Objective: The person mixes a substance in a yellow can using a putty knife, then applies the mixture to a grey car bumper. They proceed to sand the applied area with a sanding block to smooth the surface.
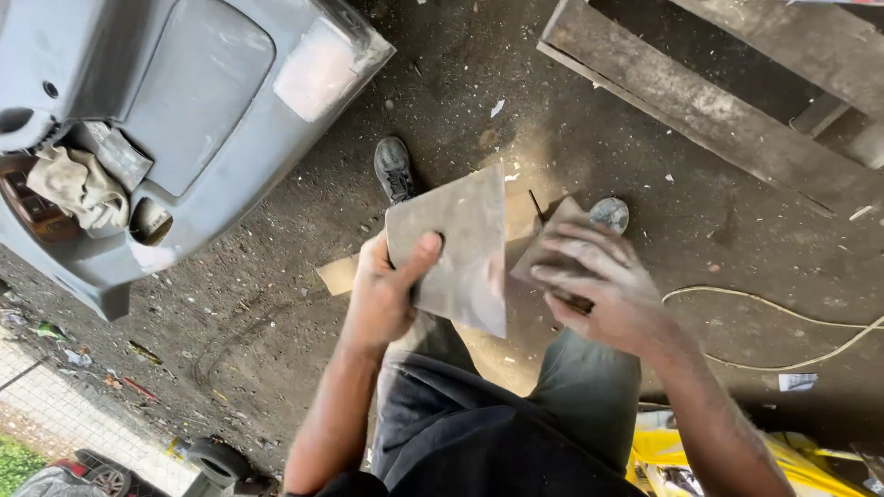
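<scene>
Two hands meet over the person's knees: the left hand (382, 294) is closed on a flat, dusty grey sheet (456, 248), thumb pressed across its face and fingers hidden behind, holding it upright in the middle of the view. The right hand (599, 281) lies just to the right of it, fingers spread and curled over a smaller brownish piece (548, 248) that looks like a folded sanding pad, though the dust and glare make that hard to confirm. Far left stands a grey car bumper panel (184, 120) with a rag (78, 189) tucked into a recess. A pale cord (783, 322) loops over the dirt floor (516, 101) to the right, and a wooden pallet (718, 101) lies far right. The sheet is pinched near one edge only, so it could twist or slip under rubbing pressure, and its sharp lower corner sits close to the right wrist. The cord near the feet is a likely snag.
</scene>
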